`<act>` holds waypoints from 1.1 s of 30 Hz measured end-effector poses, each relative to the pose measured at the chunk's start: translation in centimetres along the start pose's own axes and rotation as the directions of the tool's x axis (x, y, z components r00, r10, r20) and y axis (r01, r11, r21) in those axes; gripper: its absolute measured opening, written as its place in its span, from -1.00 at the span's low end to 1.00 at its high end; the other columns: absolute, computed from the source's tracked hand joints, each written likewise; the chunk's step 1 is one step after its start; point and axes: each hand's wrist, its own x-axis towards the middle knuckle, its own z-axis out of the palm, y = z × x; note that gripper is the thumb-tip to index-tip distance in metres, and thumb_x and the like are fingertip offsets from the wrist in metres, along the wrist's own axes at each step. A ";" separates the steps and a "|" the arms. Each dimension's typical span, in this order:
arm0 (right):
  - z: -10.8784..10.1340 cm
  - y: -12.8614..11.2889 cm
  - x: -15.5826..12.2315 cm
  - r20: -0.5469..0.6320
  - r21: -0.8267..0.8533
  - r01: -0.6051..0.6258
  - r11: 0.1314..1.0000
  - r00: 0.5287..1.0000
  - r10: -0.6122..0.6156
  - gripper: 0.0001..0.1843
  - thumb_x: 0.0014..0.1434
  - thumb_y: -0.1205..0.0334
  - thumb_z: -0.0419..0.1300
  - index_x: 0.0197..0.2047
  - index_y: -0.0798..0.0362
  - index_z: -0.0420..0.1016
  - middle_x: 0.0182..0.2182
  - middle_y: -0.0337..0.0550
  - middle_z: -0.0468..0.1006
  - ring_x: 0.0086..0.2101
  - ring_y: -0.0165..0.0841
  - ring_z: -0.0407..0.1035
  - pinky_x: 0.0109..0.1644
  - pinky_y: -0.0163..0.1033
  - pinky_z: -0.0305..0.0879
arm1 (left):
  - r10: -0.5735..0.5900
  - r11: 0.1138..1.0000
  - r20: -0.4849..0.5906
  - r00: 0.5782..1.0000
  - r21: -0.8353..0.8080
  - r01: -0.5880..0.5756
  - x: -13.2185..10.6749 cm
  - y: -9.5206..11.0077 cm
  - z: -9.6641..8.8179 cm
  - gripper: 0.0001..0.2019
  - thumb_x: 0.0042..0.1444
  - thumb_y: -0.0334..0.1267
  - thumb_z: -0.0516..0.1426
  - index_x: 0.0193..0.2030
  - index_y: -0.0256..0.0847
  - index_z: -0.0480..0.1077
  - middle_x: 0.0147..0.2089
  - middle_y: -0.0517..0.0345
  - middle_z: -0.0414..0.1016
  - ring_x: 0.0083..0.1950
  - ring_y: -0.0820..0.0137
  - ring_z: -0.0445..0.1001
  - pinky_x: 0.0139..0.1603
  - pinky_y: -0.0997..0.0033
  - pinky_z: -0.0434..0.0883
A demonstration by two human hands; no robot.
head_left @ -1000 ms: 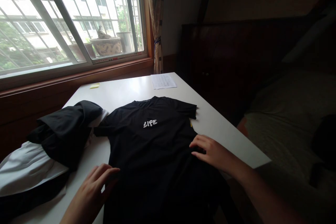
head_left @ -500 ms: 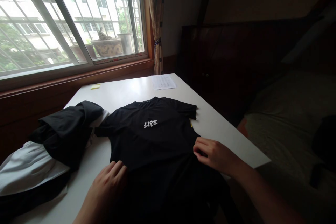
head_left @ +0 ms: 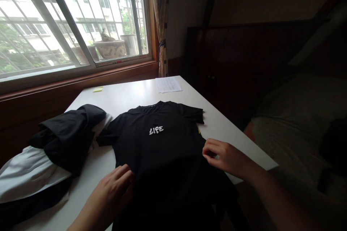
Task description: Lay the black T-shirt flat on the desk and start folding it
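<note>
A black T-shirt (head_left: 159, 151) lies spread on the white table (head_left: 127, 92), its collar toward the window and white lettering on its chest. My left hand (head_left: 116, 187) has its fingers curled over the shirt's left side; the fingertips are partly hidden. At the right side edge, my right hand (head_left: 219, 153) pinches the dark cloth between thumb and fingers. The lower part of the shirt is very dark and seems to hang over the near table edge.
Left of the shirt, a heap of black and white clothes (head_left: 62, 137) covers the table's side. Toward the back lie paper sheets (head_left: 168, 84) and a yellow slip (head_left: 98, 89). A barred window (head_left: 81, 18) and a tied curtain (head_left: 162, 36) stand behind.
My right hand has shifted slightly right, and my left hand slightly left. The creases across the shirt's middle look smoother, and more of the near right table edge shows.
</note>
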 end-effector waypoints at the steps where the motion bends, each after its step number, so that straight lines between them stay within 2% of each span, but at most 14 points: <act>1: 0.0 0.0 0.0 0.025 0.013 -0.008 1.000 1.000 0.007 -0.89 0.25 0.29 0.17 -0.32 -0.04 0.48 -0.31 -0.18 0.52 -0.34 -0.32 0.41 -0.23 -0.22 0.33 | 0.007 0.999 0.068 0.998 -0.032 -0.005 -0.2 -0.2 0.3 -0.87 0.16 -0.42 0.05 -0.33 -0.10 0.33 -0.31 0.14 0.42 -0.35 0.34 0.44 -0.38 0.38 0.37; 4: -0.2 -0.1 0.0 0.051 0.030 -0.023 0.999 0.998 0.022 -0.88 0.26 0.25 0.18 -0.33 -0.04 0.50 -0.31 -0.18 0.53 -0.33 -0.31 0.41 -0.22 -0.23 0.33 | -0.008 0.989 0.174 0.985 -0.142 0.033 -0.8 -1.2 0.5 -0.86 0.19 -0.44 0.05 -0.32 -0.12 0.34 -0.29 0.14 0.41 -0.32 0.37 0.44 -0.35 0.42 0.39; 7: -0.4 -0.1 0.0 0.051 0.034 -0.035 0.999 0.998 0.033 -0.88 0.25 0.25 0.19 -0.34 -0.04 0.49 -0.32 -0.19 0.53 -0.32 -0.31 0.41 -0.22 -0.23 0.32 | -0.018 0.965 0.223 0.975 -0.253 0.076 -0.7 -3.4 -0.1 -0.84 0.32 -0.34 0.03 -0.26 -0.12 0.40 -0.23 0.11 0.44 -0.27 0.38 0.46 -0.26 0.44 0.43; 9: -0.5 -0.1 -0.1 0.083 0.039 -0.046 0.998 0.996 0.043 -0.89 0.25 0.26 0.20 -0.33 -0.04 0.50 -0.31 -0.20 0.53 -0.32 -0.32 0.42 -0.22 -0.24 0.31 | -0.057 0.968 0.149 0.987 -0.233 0.091 -0.2 -5.7 -0.8 -0.83 0.37 -0.23 0.05 -0.19 -0.12 0.45 -0.16 0.08 0.47 -0.19 0.34 0.49 -0.18 0.40 0.46; 10: -0.5 0.0 -0.1 0.108 0.041 -0.052 0.998 0.993 0.048 -0.90 0.25 0.26 0.20 -0.33 -0.04 0.51 -0.30 -0.21 0.54 -0.33 -0.33 0.42 -0.23 -0.24 0.31 | -0.090 0.977 0.067 0.994 -0.186 0.101 0.2 -7.0 -1.1 -0.83 0.37 -0.18 0.06 -0.15 -0.11 0.47 -0.12 0.06 0.49 -0.15 0.31 0.51 -0.13 0.37 0.47; 12: -0.6 0.1 0.1 0.153 0.046 -0.057 0.997 0.987 0.050 -0.90 0.25 0.25 0.21 -0.32 -0.04 0.52 -0.30 -0.22 0.54 -0.33 -0.33 0.42 -0.23 -0.24 0.31 | -0.143 0.989 -0.102 0.984 -0.046 0.139 1.1 -9.9 -1.5 -0.79 0.34 -0.11 0.10 -0.06 -0.12 0.50 -0.03 0.00 0.50 -0.05 0.23 0.52 0.00 0.27 0.47; 14: -0.6 0.2 0.7 0.172 0.062 -0.050 0.997 0.984 0.039 -0.89 0.26 0.23 0.20 -0.31 -0.04 0.54 -0.29 -0.21 0.56 -0.31 -0.32 0.43 -0.21 -0.24 0.33 | -0.169 0.981 -0.181 0.969 0.064 0.183 2.2 -12.5 -1.4 -0.70 0.33 -0.04 0.11 0.04 -0.13 0.51 0.07 -0.06 0.50 0.05 0.14 0.50 0.13 0.15 0.44; 17: -0.2 0.6 2.2 0.121 0.087 -0.018 0.996 0.993 0.007 -0.85 0.31 0.20 0.16 -0.21 -0.05 0.58 -0.19 -0.16 0.58 -0.19 -0.27 0.47 -0.07 -0.21 0.37 | -0.177 0.971 -0.118 0.977 0.142 0.193 3.9 -15.0 -0.3 -0.57 0.35 0.06 0.06 0.17 -0.11 0.48 0.20 -0.08 0.48 0.20 0.06 0.44 0.28 0.04 0.36; 20: 0.9 1.6 4.6 0.056 0.042 0.028 0.999 0.998 -0.031 -0.74 0.33 0.13 0.16 0.02 -0.07 0.58 0.03 -0.08 0.55 0.02 -0.19 0.43 0.17 -0.12 0.33 | -0.173 0.964 -0.008 0.985 0.204 0.171 5.8 -16.4 1.3 -0.48 0.37 0.12 0.01 0.28 -0.13 0.43 0.32 -0.11 0.39 0.34 0.01 0.33 0.36 -0.03 0.29; 23: 2.6 3.5 7.2 0.093 -0.054 0.036 0.998 0.995 -0.031 -0.49 0.31 -0.03 0.19 0.27 -0.08 0.46 0.26 -0.03 0.40 0.21 -0.10 0.30 0.33 -0.01 0.21 | -0.191 0.944 0.032 0.981 0.279 0.175 7.6 -17.7 2.6 -0.44 0.39 0.10 -0.01 0.38 -0.15 0.33 0.43 -0.15 0.25 0.44 -0.05 0.20 0.42 -0.08 0.19; 25: 3.8 4.8 9.0 0.132 -0.123 0.025 0.992 0.991 -0.009 -0.37 0.31 -0.14 0.17 0.35 -0.08 0.38 0.35 -0.02 0.31 0.31 -0.05 0.16 0.39 0.06 0.12 | -0.222 0.926 0.037 0.974 0.321 0.199 8.8 -18.9 3.1 -0.44 0.40 0.07 -0.02 0.42 -0.14 0.28 0.46 -0.15 0.20 0.47 -0.07 0.16 0.44 -0.11 0.16; 28: 4.9 6.6 11.6 0.128 -0.240 -0.024 0.970 0.990 0.056 -0.34 0.35 -0.21 0.08 0.42 -0.15 0.28 0.44 -0.07 0.18 0.38 -0.01 0.02 0.40 0.20 0.06 | -0.284 0.891 0.037 0.958 0.380 0.249 10.5 -20.8 3.4 -0.45 0.40 0.02 -0.03 0.44 -0.12 0.25 0.48 -0.11 0.17 0.48 -0.05 0.14 0.45 -0.10 0.14; 33: 5.1 8.2 14.8 0.091 -0.355 -0.096 0.930 0.986 0.136 -0.38 0.39 -0.22 -0.03 0.43 -0.23 0.24 0.46 -0.15 0.14 0.36 0.02 0.06 0.29 0.33 0.18 | -0.352 0.853 0.023 0.936 0.419 0.311 13.1 -23.0 3.7 -0.46 0.40 -0.06 -0.05 0.44 -0.19 0.24 0.50 -0.10 0.14 0.52 0.01 0.05 0.50 -0.02 0.06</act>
